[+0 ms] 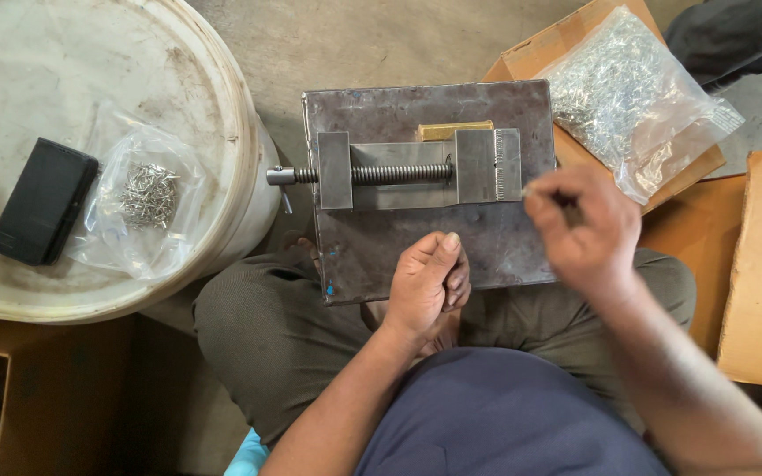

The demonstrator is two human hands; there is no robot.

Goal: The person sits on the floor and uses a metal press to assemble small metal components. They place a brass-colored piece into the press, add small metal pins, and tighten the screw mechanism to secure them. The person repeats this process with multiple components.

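Hovering just right of the small vise (421, 169), the right hand (586, 231) pinches something too blurred to identify, while the left hand (427, 286) rests loosely curled nearer the body.

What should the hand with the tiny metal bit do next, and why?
Probably ease the right hand left to the small vise and set the pinched bit at its ruled end. The hand is blurred beside that end; the left hand rests curled on the steel plate.

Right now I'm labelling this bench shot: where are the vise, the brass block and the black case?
vise (475, 166), head view, on its sliding jaw block.
brass block (454, 130), head view, middle of its top face.
black case (43, 201), head view, centre of its lid.
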